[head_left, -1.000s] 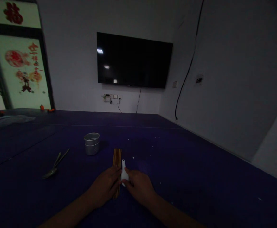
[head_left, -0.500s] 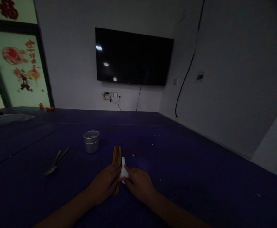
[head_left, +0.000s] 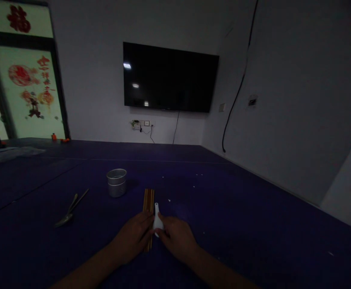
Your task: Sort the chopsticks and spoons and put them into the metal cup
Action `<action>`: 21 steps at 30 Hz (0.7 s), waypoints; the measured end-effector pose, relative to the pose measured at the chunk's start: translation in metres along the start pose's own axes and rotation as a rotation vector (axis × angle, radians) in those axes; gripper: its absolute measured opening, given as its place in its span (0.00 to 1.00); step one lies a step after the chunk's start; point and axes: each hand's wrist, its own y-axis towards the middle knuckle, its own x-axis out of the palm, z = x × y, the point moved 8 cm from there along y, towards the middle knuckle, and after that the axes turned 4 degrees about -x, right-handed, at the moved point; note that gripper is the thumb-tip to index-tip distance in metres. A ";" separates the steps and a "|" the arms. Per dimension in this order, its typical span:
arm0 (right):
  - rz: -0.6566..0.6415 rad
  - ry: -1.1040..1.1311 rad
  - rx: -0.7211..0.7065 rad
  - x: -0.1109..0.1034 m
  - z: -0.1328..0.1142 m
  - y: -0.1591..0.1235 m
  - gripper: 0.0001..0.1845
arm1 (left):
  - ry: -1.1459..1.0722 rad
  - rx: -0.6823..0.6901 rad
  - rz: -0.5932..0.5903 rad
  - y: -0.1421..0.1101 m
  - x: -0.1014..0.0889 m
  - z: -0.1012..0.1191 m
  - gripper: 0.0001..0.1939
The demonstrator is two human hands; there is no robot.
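Note:
A bundle of wooden chopsticks lies side by side on the dark blue surface, pointing away from me. Across its middle rests my left hand, fingers closed over the sticks. Just right of them is a white soup spoon, its holed handle end pointing away. My right hand grips it from the right with thumb and fingers. The fingertips of both hands nearly meet at the spoon, and part of its bowl is hidden.
A silver metal cup stands beyond my left hand. Two metal spoons lie crossed farther left. Small white scraps dot the blue surface. Clear plastic lies far left, and a television hangs on the wall.
The view has tipped up slightly, so everything sits a little lower in the picture. Both hands keep their places on the chopsticks and the soup spoon.

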 end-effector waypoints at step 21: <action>-0.006 0.002 0.017 -0.003 -0.002 0.000 0.26 | 0.001 -0.027 -0.008 0.000 0.002 -0.004 0.18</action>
